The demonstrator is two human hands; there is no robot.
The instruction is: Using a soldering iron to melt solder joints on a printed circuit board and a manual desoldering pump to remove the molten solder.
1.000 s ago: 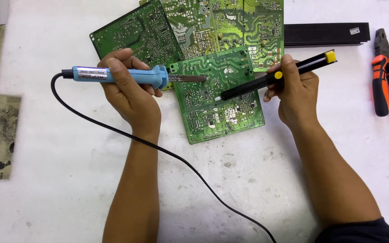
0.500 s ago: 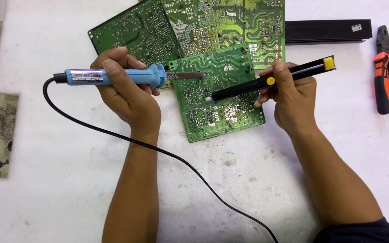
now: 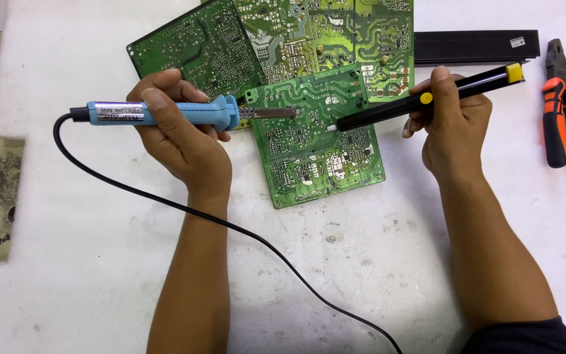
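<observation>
Gripping a blue soldering iron (image 3: 165,113) left and black desoldering pump (image 3: 420,99) right, both hands hover over the green circuit board (image 3: 322,154).

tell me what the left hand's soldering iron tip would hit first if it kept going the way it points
Probably the white tip of the black suction pump in the right hand, over the small green board; heights are unclear. The left hand holds the soldering iron.

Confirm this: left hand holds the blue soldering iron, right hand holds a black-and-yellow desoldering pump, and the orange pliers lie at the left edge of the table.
Not quite. The head view shows the orange pliers at the right edge. The rest holds: left hand grips the blue soldering iron, right hand the desoldering pump.
</observation>
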